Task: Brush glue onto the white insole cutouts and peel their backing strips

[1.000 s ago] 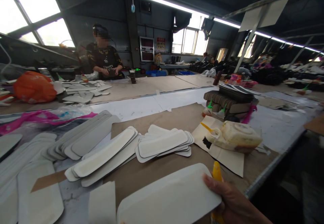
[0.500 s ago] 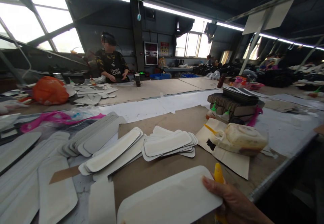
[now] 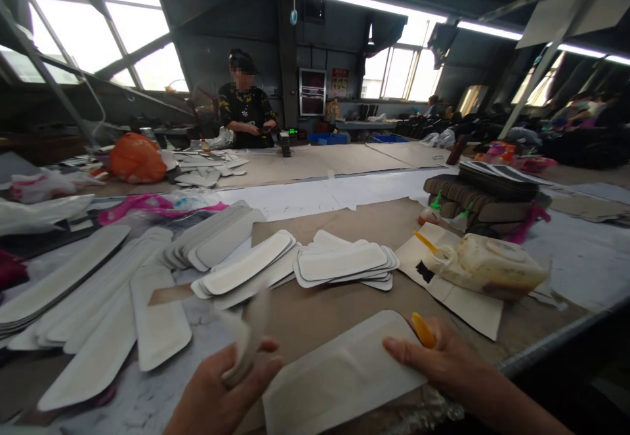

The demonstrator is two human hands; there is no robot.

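My right hand (image 3: pixel 443 363) rests on the right end of a wide white rounded panel (image 3: pixel 339 379) lying on the brown table (image 3: pixel 319 317). A yellow-tipped bottle nozzle (image 3: pixel 422 330) pokes up between its fingers. My left hand (image 3: pixel 221 389) has come into view at the bottom and pinches a smaller grey-white piece (image 3: pixel 246 350), blurred by motion, just left of the panel. Fanned stacks of long white strips (image 3: pixel 344 264) lie beyond both hands.
A cloudy plastic glue jug (image 3: pixel 487 268) lies on a sheet of paper at the right. Dark stacked pieces (image 3: pixel 482 195) sit behind it. More grey and white strips (image 3: pixel 98 297) cover the left. A person in dark clothing (image 3: pixel 246 110) stands at the far table, near an orange bag (image 3: pixel 136 158).
My left hand has come up into view gripping a small piece. The view has turned left and tipped down. My right hand stays on the panel's right end.
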